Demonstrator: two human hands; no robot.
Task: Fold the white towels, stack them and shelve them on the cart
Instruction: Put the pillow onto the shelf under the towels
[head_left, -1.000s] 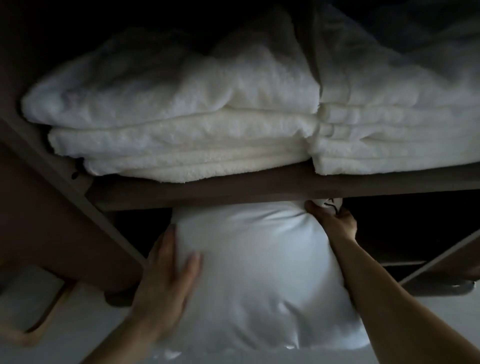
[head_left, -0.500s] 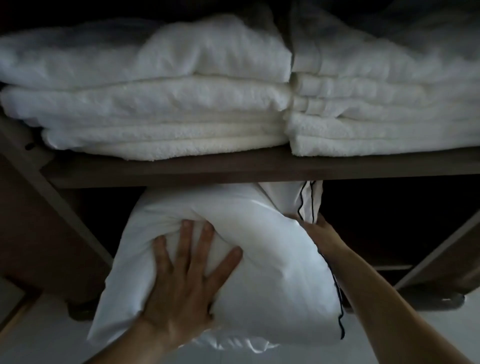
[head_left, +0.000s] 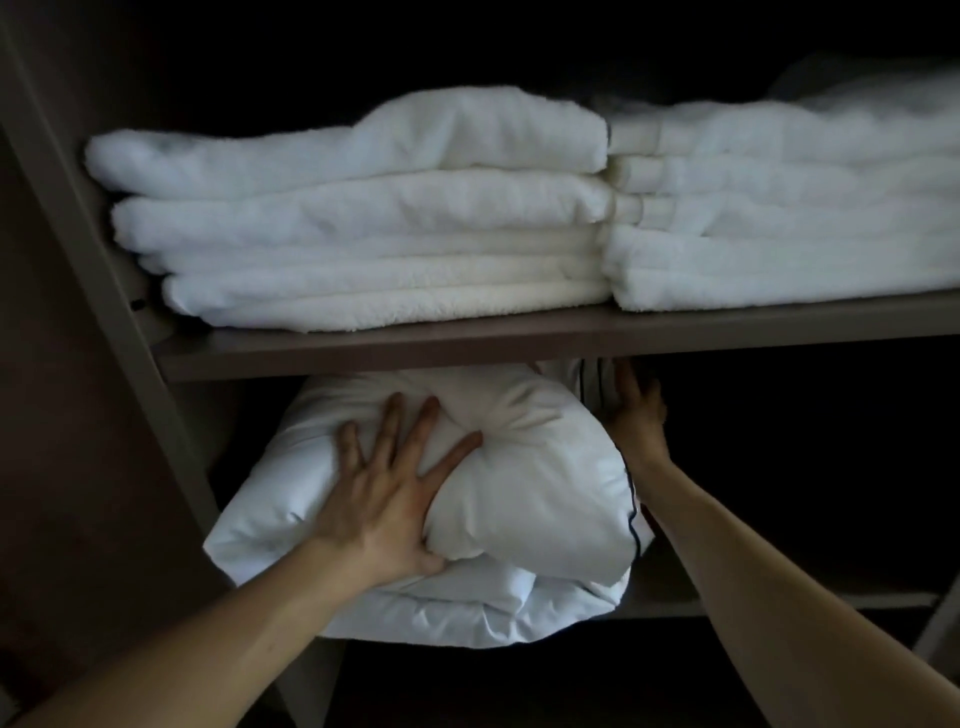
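Folded towels (head_left: 363, 223): two stacks on shelf (head_left: 467, 348) above both hands, untouched. Left hand (head_left: 384, 488): fingers splayed flat, pressing pillow (head_left: 535, 493). Right hand (head_left: 636, 415): fingers seemingly straight against pillow's side; dim.

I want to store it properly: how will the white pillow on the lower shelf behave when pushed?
The pillow is probably soft and squashy: it dents deeply under the spread fingers of the left hand. It may spring back when released, as it bulges around the palm. Its front overhangs the lower shelf, so it might slide out.
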